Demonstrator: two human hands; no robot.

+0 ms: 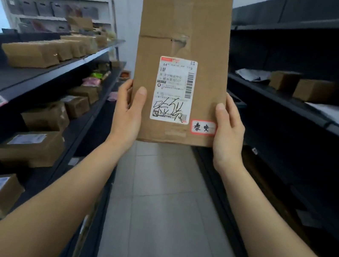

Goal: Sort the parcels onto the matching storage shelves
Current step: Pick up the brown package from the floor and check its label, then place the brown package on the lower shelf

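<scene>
Brown cardboard parcel (181,67) was held upright over the aisle, gripped at its lower edges by left hand (128,110) and right hand (228,130). Misreading the small red-bordered sticker (203,127) was judged likely to cause misshelving.

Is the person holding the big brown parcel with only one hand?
No, both hands grip the parcel: the left hand on its left edge, the right hand on its right.

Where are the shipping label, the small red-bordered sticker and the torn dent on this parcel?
shipping label (174,89), head view, its printed middle.
red-bordered sticker (203,127), head view, its handwritten centre.
torn dent (182,41), head view, the crumpled tape.
</scene>
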